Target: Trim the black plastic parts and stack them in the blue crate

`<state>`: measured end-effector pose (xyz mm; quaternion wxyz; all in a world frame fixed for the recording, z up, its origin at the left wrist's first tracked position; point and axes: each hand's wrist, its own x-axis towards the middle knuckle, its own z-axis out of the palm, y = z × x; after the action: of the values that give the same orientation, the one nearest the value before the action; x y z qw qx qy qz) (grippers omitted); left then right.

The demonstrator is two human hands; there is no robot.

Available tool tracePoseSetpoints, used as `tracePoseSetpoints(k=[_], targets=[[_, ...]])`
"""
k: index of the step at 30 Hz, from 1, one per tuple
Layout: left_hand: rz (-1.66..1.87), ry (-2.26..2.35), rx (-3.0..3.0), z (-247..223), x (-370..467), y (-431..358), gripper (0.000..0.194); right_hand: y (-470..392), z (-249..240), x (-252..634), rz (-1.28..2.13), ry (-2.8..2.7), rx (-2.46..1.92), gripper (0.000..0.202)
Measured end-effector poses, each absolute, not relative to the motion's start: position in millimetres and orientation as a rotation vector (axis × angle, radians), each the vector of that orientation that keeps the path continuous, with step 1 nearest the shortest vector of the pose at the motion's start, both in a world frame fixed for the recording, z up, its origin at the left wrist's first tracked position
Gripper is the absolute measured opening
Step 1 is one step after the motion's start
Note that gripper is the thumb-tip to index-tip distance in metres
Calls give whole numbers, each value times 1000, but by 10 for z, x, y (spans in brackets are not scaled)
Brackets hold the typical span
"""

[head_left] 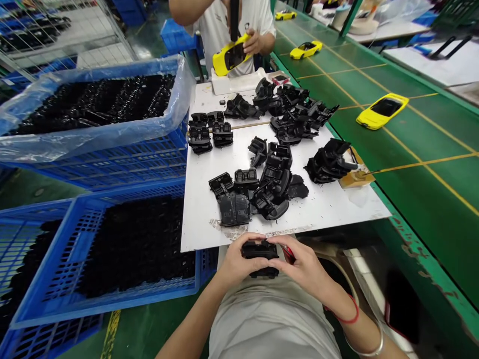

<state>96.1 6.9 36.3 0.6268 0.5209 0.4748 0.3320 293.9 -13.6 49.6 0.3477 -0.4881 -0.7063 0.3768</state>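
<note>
Close to my body, just off the table's near edge, both hands grip a black plastic toy car interior (pixel 260 251). My left hand (pixel 239 259) is closed on its left side, thumb across the front. On the other side my right hand (pixel 295 259) pinches the same part with thumb and fingertips. Something red and black (pixel 288 254) shows inside the right palm; its kind is hidden. Beyond my hands, a loose pile of similar black car interiors (pixel 275 174) lies on the white table (pixel 209 239).
Blue crates (pixel 149 149) of black parts stand at left. More interiors (pixel 290 107) lie farther back, near a yellow block (pixel 355 174) at right. Across the table a co-worker (pixel 239 40) holds a yellow toy car (pixel 232 55). Yellow cars (pixel 383 110) sit on the green conveyor (pixel 430 134).
</note>
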Motion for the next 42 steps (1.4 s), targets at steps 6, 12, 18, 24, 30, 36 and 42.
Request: tracePoseSetpoints(k=[6, 12, 18, 24, 30, 36, 42], targets=[[809, 1117, 1223, 354, 995, 88, 53, -96, 456, 3026, 1039, -1939, -1264, 39], [906, 1186, 1523, 351, 919, 81, 38, -97, 518, 3182, 1123, -2032, -1370, 27], [953, 1044, 1716, 275, 878, 135, 34, -76, 464, 3200, 1045, -2175, -1289, 28], [865, 1066, 1668, 199, 851, 168, 38, -32, 427, 3181, 1022, -2273, -1351, 29], [840, 1072, 1630, 166, 841, 188, 39, 19, 416, 3114, 886, -2372, -1433, 38], [857, 1055, 1633, 182, 846, 204, 37, 55, 414, 3067, 819, -2444, -1479, 46], [868, 1040, 1666, 160, 842, 199, 37, 49, 391, 3055, 788, -2448, -1464, 47]])
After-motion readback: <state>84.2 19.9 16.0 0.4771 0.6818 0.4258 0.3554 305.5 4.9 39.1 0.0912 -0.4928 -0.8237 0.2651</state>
